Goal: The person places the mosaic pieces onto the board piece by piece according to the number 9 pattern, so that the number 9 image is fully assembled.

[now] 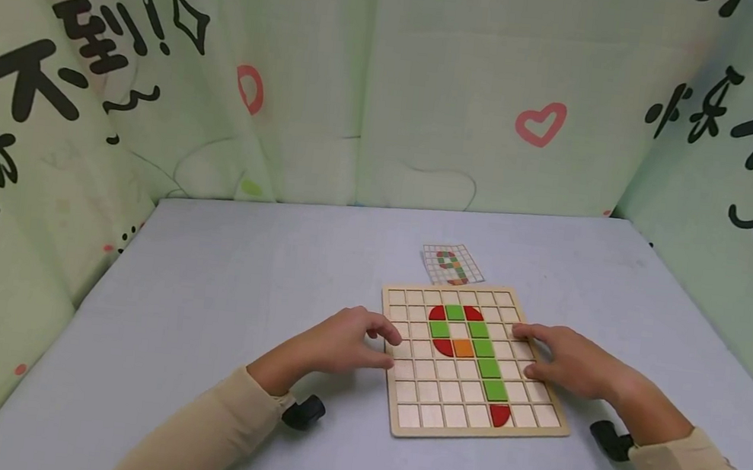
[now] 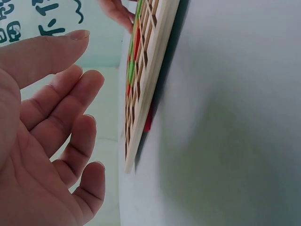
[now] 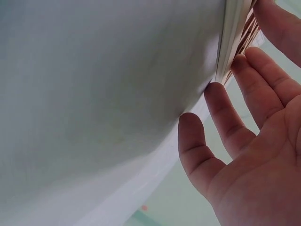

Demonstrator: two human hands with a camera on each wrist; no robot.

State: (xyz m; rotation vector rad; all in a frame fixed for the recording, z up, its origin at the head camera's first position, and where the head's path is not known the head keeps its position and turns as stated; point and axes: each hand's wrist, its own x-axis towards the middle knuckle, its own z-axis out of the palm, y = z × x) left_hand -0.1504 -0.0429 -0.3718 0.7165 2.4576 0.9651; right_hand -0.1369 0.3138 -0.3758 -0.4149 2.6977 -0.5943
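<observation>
A wooden grid board [image 1: 413,393] lies flat on the table, holding green square tiles [image 1: 489,368], red rounded tiles [image 1: 499,415] and an orange square [image 1: 463,348] in a hooked shape. My left hand [image 1: 344,343] hovers beside the board's left edge, fingers loosely bent and thumb apart; the left wrist view shows nothing in its grasp. At the opposite edge, my right hand [image 1: 573,361] rests its fingertips on the board's right side. In the right wrist view its lower fingers [image 3: 192,141] reach the tabletop beside the board edge.
Just behind the board lies a small pattern card [image 1: 454,264] with a similar coloured figure on a grid. The white table [image 1: 242,267] is enclosed by pale green curtains [image 1: 430,118] with black lettering. A black strap device [image 1: 304,412] sits at my left wrist.
</observation>
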